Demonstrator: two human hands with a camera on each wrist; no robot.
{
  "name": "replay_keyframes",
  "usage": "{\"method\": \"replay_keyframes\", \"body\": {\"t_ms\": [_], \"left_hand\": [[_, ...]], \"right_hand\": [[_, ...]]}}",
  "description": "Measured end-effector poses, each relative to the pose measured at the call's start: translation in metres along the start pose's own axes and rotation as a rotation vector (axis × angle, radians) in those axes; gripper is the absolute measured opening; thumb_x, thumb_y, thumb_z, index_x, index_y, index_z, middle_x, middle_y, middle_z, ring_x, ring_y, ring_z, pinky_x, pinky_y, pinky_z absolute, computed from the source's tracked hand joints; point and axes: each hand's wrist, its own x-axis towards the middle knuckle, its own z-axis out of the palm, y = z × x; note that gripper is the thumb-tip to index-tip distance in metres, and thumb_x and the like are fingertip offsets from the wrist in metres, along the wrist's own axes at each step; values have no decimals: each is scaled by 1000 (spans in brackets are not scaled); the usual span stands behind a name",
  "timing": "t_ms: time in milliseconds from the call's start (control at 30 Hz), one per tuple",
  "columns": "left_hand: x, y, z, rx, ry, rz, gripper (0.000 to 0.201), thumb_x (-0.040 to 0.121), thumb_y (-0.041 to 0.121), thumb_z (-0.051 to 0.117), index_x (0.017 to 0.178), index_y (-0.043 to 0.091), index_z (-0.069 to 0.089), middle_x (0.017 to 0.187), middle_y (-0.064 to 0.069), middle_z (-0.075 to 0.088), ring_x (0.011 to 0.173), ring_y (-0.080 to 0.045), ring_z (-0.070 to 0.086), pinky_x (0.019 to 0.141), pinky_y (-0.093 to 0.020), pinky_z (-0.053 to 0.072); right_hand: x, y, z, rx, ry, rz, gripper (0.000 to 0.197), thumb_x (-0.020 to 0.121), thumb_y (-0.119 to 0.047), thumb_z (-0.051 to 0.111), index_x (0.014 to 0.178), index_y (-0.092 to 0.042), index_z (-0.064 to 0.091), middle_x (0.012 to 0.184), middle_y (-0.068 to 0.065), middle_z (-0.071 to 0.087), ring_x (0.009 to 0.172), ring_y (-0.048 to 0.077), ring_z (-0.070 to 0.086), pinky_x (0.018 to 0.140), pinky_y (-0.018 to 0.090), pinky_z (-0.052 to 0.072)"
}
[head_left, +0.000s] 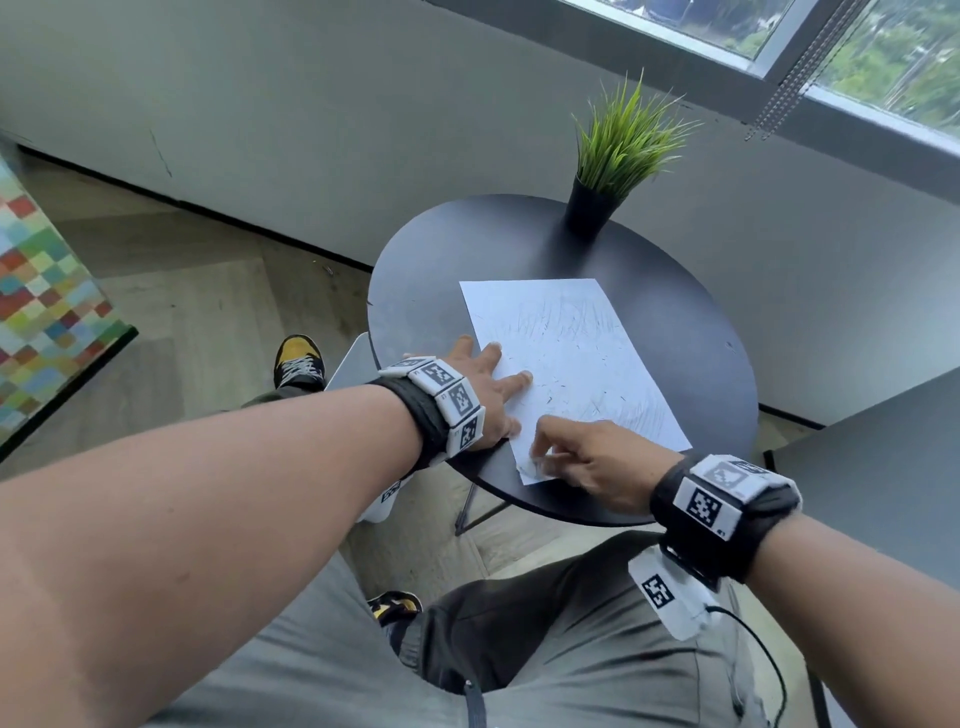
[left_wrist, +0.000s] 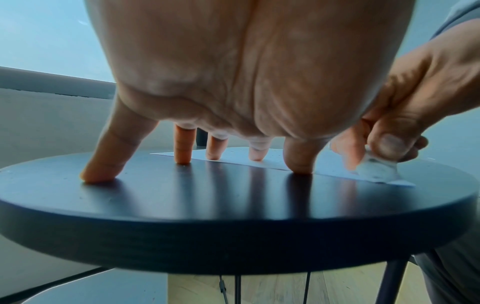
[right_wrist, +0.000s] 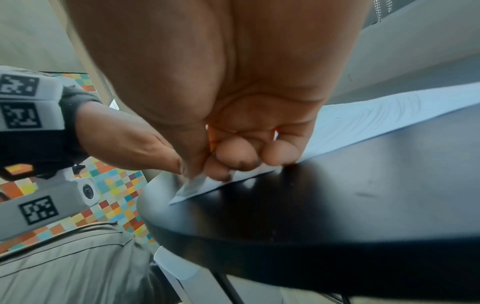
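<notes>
A white sheet of paper covered in pencil scribbles lies on a round black table. My left hand presses down with straight, spread fingers; some fingertips are on the sheet's left edge, and the others are on the bare tabletop. My right hand sits at the sheet's near corner with curled fingers. It pinches a small white eraser smudged with grey against the paper. In the right wrist view the eraser pokes out below the fingertips at the paper's corner.
A potted grass plant in a black pot stands at the table's far edge. A grey tabletop lies to the right and a multicoloured checkered panel to the left. A wall and window are behind. My knees are under the near edge.
</notes>
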Motion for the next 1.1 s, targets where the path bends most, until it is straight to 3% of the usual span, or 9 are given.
{"method": "replay_keyframes", "body": {"t_ms": [67,167,333,367,500,667,833,1000,1100], "left_hand": [[1,0,0,-5,10,2,67,99,64,34,156,49,5,164,0,8,142,-35,16,103,-69,36],[2,0,2,-8,2,-5,66,97,66,34,155,51,4,164,3,6,143,-34,14,102,-70,36],[3,-1,2,-10,-24,-16,67,98,65,33,156,52,2,166,4,1,146,-35,9,102,-73,34],[4,-1,2,-13,-22,-12,67,98,65,33,155,52,2,166,4,2,145,-35,10,101,-73,34],[1,2,1,-26,-12,-20,66,98,63,34,156,50,5,165,3,6,144,-33,11,100,-76,32],[-4,3,-3,-45,-19,-19,66,100,62,35,158,49,6,166,1,5,146,-32,9,99,-80,29],[-7,4,-6,-38,-24,-16,66,100,61,35,158,48,6,166,0,5,146,-32,10,100,-78,31],[-6,2,-6,-33,-30,-19,67,99,62,36,157,49,6,166,2,6,146,-32,10,100,-76,33],[-3,2,-6,-20,-23,-16,67,98,64,36,156,50,6,164,2,8,144,-33,12,100,-74,35]], "right_hand": [[3,1,-3,32,34,26,10,99,-35,53,102,-26,55,80,-11,58,75,9,53,69,26,40],[11,6,-5,95,243,94,20,98,-44,52,98,-24,50,76,-6,56,69,13,50,61,24,37],[2,-1,-5,104,-87,28,7,96,-33,58,97,-26,59,71,-10,57,67,7,53,67,22,41],[2,-1,-5,109,-71,28,8,96,-34,58,98,-27,58,72,-9,58,67,7,54,67,23,42],[11,10,-5,122,251,100,18,97,-45,54,94,-28,51,76,-5,61,70,13,53,65,27,41],[0,1,-4,87,-79,3,8,95,-33,58,95,-26,57,71,-10,58,67,7,54,69,26,45],[15,21,-12,219,241,167,22,92,-50,59,90,-29,53,67,-6,58,59,10,51,57,25,40],[7,5,-11,75,-94,50,3,95,-29,59,94,-27,59,71,-9,59,66,8,54,64,19,41],[14,14,-15,50,189,151,13,95,-40,58,96,-27,56,82,-7,62,75,14,56,64,22,40]]}}
